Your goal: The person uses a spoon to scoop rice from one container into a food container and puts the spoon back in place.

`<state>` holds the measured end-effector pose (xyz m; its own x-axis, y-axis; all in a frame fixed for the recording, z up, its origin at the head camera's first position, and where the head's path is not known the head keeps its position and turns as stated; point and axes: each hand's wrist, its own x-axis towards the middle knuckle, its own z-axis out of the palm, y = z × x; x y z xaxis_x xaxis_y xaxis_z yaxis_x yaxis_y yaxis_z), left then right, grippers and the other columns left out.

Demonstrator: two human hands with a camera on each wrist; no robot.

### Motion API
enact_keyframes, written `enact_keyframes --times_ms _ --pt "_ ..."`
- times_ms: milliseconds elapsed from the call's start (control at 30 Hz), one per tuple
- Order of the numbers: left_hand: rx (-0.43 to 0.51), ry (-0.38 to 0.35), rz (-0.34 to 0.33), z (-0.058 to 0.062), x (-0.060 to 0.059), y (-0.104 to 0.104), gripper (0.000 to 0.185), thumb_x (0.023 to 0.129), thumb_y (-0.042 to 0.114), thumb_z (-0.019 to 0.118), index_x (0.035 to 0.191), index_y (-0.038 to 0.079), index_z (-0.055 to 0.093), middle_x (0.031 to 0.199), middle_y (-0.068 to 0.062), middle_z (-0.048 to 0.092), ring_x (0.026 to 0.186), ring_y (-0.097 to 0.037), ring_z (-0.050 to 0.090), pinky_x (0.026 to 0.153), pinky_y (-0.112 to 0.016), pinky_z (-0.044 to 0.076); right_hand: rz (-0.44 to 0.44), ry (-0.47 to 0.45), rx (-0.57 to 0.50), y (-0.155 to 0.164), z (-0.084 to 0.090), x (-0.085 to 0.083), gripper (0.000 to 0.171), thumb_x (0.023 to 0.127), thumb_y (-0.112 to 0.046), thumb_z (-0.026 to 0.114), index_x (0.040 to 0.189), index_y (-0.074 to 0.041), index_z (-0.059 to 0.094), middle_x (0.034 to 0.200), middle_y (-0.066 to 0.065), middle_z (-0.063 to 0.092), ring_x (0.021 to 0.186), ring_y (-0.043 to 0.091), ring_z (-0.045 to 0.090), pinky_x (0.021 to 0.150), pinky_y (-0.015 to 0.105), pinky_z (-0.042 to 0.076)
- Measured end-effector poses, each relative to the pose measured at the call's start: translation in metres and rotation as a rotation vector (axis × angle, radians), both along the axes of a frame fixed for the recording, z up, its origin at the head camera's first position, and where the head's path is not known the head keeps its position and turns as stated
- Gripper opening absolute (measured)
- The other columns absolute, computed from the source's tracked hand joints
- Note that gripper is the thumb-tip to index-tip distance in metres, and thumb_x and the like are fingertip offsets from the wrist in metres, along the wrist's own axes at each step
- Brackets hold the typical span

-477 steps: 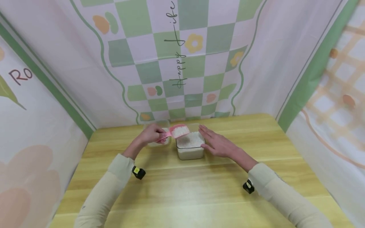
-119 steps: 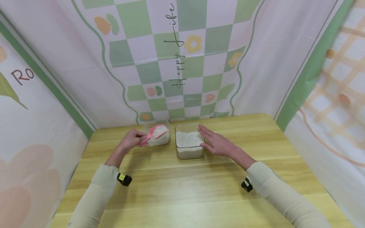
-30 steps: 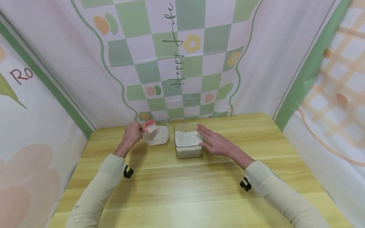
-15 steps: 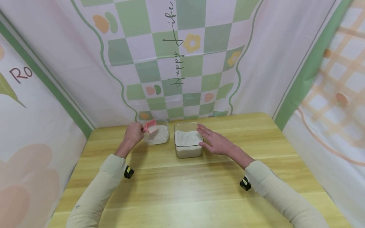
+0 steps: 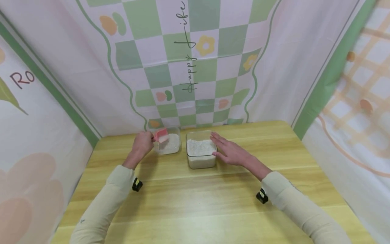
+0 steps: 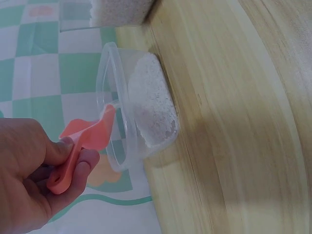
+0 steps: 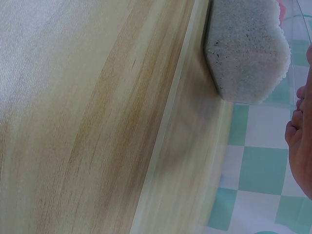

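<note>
My left hand [image 5: 142, 144] grips the handle of a pink scoop [image 5: 160, 135], thumb and fingers curled round it. The scoop's bowl is tilted over the rim of a clear plastic container [image 6: 113, 63] on the left, which holds white rice [image 6: 151, 97]. To its right stands a glass container [image 5: 202, 163], filled higher with rice [image 5: 199, 147]. My right hand [image 5: 231, 152] lies with straight fingers against that container's right side. In the right wrist view only part of the right hand [image 7: 302, 131] shows at the edge, beside the glass wall.
The two containers stand side by side near the back edge of the wooden table [image 5: 195, 196]. A checkered cloth backdrop [image 5: 189, 84] rises right behind them. Cloth panels close off the left and right sides, and a small black camera [image 5: 137, 184] sits at the left wrist.
Earlier the scoop held rice over the glass container, then level with rice over the plastic one. It has since tipped above the plastic container. The right hand has stayed in place.
</note>
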<state>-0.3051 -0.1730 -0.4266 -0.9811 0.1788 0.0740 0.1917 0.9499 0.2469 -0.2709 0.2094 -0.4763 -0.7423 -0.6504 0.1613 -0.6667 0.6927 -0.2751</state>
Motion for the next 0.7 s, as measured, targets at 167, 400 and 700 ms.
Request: enact_keyframes --times_ms 167,400,700 --pt "-0.002 -0.009 0.001 0.0015 0.001 -0.0004 0.013 0.092 0.003 0.065 0.088 0.0 0.076 0.082 -0.012 0.074 0.063 -0.017 0.057 0.056 -0.024 0.044 0.0 0.01 -0.003 0.0002 -0.0005 -0.0005 0.069 0.104 -0.036 0.048 0.157 0.0 0.02 0.166 0.018 0.015 0.15 0.034 0.026 0.118 0.049 0.033" --pt "-0.018 0.012 -0.013 0.0035 0.0025 -0.0016 0.014 0.094 0.006 0.064 0.089 0.0 0.076 0.08 -0.012 0.074 0.063 -0.017 0.059 0.057 -0.026 0.049 -0.003 -0.006 0.002 0.0 0.0016 -0.0004 0.069 0.105 -0.037 0.047 0.157 -0.001 0.02 0.168 0.013 0.011 0.151 0.033 0.024 0.119 0.049 0.032" --pt "-0.133 0.062 -0.028 0.004 0.0042 -0.0027 0.01 0.091 0.007 0.068 0.092 0.003 0.077 0.084 -0.013 0.075 0.072 -0.025 0.07 0.061 -0.035 0.058 -0.001 0.0 -0.001 0.0005 0.0006 -0.0001 0.07 0.105 -0.039 0.046 0.157 0.0 0.02 0.168 0.014 0.011 0.15 0.034 0.026 0.118 0.049 0.033"
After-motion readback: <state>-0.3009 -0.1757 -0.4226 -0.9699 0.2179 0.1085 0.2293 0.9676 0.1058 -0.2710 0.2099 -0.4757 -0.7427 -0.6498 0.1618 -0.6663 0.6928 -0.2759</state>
